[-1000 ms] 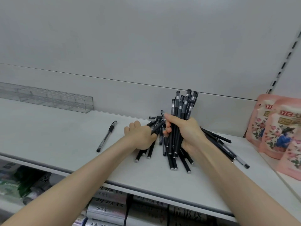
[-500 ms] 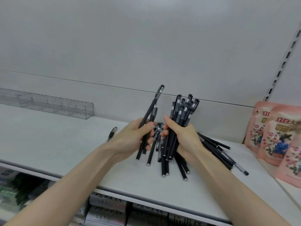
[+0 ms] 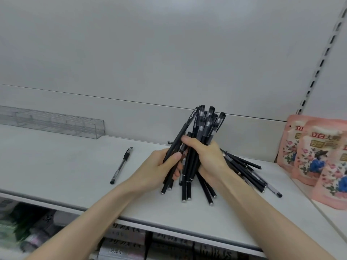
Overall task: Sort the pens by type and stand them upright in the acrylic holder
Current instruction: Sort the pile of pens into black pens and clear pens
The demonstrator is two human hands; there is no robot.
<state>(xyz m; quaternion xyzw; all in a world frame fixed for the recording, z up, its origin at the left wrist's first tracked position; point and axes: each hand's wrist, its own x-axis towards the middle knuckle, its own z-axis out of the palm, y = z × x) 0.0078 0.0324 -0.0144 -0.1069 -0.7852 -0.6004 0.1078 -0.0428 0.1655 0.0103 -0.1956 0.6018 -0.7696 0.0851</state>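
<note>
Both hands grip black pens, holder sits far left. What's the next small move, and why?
Probably tuck the pens in the left hand into the bundle in the right hand: they look the same black type, caps up, side by side. That frees the left hand for the loose pile before the acrylic holder.

Shop: shelving w/ slotted upright, pink pouches, stock below.

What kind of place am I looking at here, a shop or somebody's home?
Most likely a shop aisle. A slotted upright runs up the wall beside the white shelf, matching pink pouches stand in a row at the right, and more packaged goods sit underneath it.
</note>
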